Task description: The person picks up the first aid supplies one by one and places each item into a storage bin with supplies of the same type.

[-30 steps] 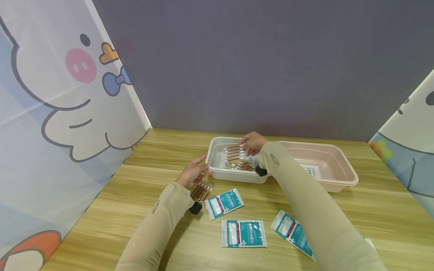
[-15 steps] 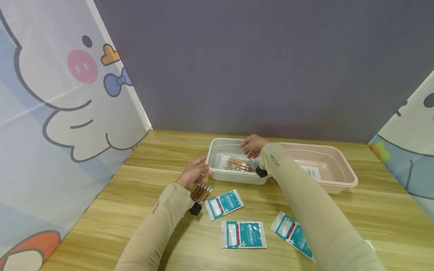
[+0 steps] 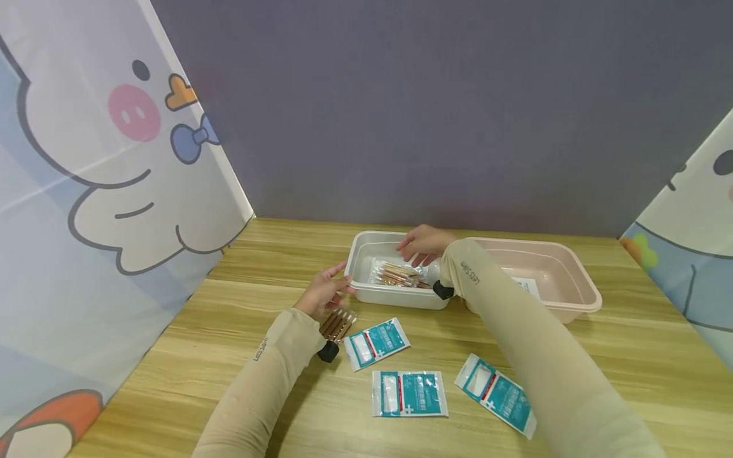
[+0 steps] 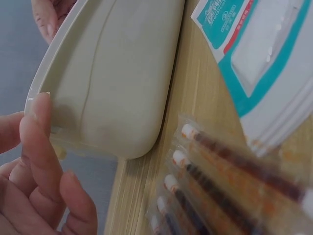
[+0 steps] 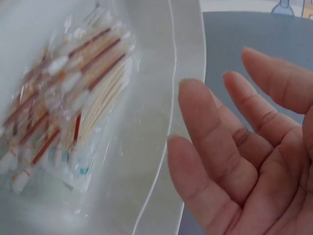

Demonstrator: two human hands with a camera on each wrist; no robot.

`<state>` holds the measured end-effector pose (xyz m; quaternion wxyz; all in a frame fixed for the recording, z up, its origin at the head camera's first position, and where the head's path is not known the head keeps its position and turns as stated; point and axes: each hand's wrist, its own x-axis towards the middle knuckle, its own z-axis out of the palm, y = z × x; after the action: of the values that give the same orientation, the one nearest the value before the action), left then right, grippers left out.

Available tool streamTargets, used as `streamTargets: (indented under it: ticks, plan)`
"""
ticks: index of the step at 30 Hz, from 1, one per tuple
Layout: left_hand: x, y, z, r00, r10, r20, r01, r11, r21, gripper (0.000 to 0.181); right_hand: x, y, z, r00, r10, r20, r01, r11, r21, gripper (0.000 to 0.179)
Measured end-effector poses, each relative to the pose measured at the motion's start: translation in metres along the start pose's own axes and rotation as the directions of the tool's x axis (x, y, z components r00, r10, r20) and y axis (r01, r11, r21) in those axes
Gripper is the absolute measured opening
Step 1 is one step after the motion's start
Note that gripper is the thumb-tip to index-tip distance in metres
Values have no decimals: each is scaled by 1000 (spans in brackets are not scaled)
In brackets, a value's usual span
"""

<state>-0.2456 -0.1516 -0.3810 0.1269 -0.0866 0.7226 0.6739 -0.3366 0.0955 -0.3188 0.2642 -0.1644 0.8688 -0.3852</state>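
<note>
A white plastic tub stands at the back of the table. My left hand pinches its left rim, thumb and fingertips on the edge in the left wrist view. Over the tub's far right side hovers my right hand, its fingers spread and holding nothing. Packs of cotton swabs, some with reddish-brown sticks and some pale, lie heaped in clear wrappers inside the tub. Another wrapped strip of brown swabs lies on the table just under my left wrist.
Three teal-and-white packets lie in front of the tub, the right one beside my right forearm. A pink tub with a white label inside stands right of the white tub, partly behind my right arm. A grey panel rises behind.
My right hand held a strip of brown swabs over the white tub and let it go; the strip now lies on the heap. My left hand stays at the rim.
</note>
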Motion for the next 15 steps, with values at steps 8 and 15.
streamTargets:
  ticks: [8,15]
  plan:
    - [-1,-1,-1,1000,-12,-2,12,1000,9,52,-5,-11,14,997,-42,64,45,997,-54,40]
    - [0,-1,-2,1000,-5,11,5,1000,13,52,-7,-17,29,996,-71,45,74,996,-46,33]
